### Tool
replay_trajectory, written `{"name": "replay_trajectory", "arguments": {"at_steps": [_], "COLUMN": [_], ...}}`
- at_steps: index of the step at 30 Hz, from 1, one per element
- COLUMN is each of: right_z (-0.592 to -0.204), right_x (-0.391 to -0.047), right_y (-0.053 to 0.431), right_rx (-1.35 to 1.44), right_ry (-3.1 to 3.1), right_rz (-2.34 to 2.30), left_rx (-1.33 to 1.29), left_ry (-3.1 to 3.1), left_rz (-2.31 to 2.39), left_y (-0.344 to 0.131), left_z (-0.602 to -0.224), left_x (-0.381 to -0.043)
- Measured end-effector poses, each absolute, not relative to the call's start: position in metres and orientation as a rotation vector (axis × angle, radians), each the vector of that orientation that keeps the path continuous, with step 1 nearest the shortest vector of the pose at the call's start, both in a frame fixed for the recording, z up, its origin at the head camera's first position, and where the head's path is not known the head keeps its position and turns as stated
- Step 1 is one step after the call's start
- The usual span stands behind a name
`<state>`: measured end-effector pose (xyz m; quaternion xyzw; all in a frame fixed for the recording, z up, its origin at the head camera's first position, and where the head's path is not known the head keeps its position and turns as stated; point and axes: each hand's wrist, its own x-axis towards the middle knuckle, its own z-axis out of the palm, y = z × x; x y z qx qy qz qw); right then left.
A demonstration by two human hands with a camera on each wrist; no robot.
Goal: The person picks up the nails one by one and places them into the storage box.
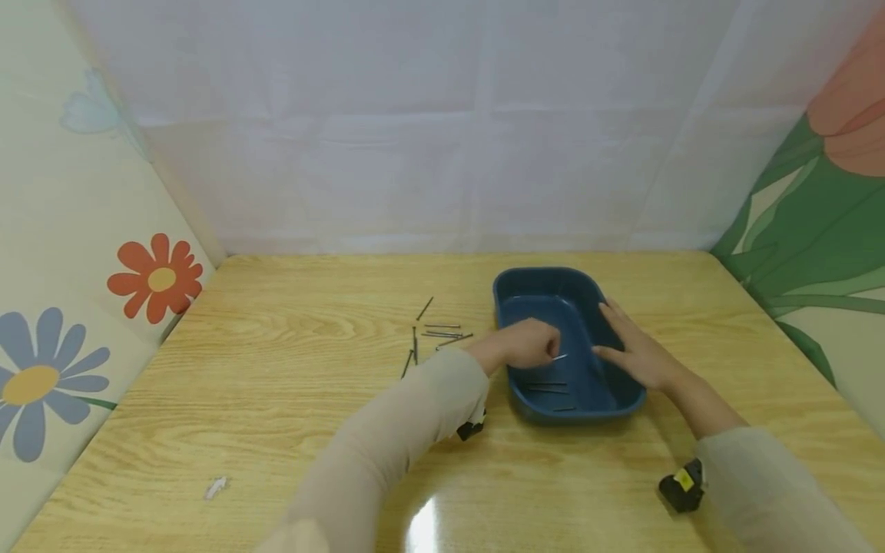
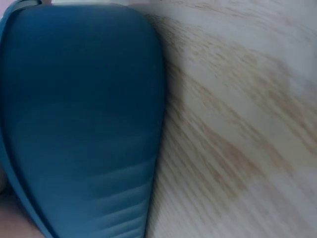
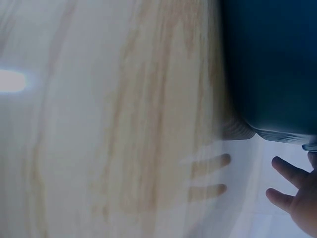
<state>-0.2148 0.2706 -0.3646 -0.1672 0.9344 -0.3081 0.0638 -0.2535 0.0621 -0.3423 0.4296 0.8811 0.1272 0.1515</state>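
Note:
A deep blue plastic tub [image 1: 574, 418] stands on the table, with several thin nails [image 1: 546, 385] lying on its floor. My left hand [image 1: 531, 343] reaches over the tub's near left side, fingers curled, and pinches a shiny nail [image 1: 561, 357] that pokes out below the fingertips. In the left wrist view the tub's outer wall [image 2: 84, 109] fills the left half, and only a blurred bit of the hand [image 2: 17, 218] shows. My right hand [image 1: 639, 357] rests on the tub's right rim with fingers spread and straight. Some of its fingers [image 3: 290, 171] stick out beyond the wall in the right wrist view.
Several loose nails [image 1: 442, 326] lie scattered on the wooden table [image 1: 297, 346] left of the tub. A torn white patch [image 1: 216, 488] marks the tabletop at the front left. A white cloth [image 1: 442, 153] hangs along the back, with flower-printed sheets [image 1: 62, 192] at the sides.

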Motion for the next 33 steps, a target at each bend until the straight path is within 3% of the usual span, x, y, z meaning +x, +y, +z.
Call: {"name": "replay_trajectory", "arguments": {"at_steps": [33], "right_z": [-0.363], "right_x": [-0.215], "right_y": [0.271], "right_rx": [-0.508], "right_ry": [2.810], "right_rz": [-0.915], "left_rx": [1.169], "left_ry": [2.532], "left_rz": [-0.248], "left_y": [0.091], "left_z": [-0.354], "left_x": [-0.250]}}
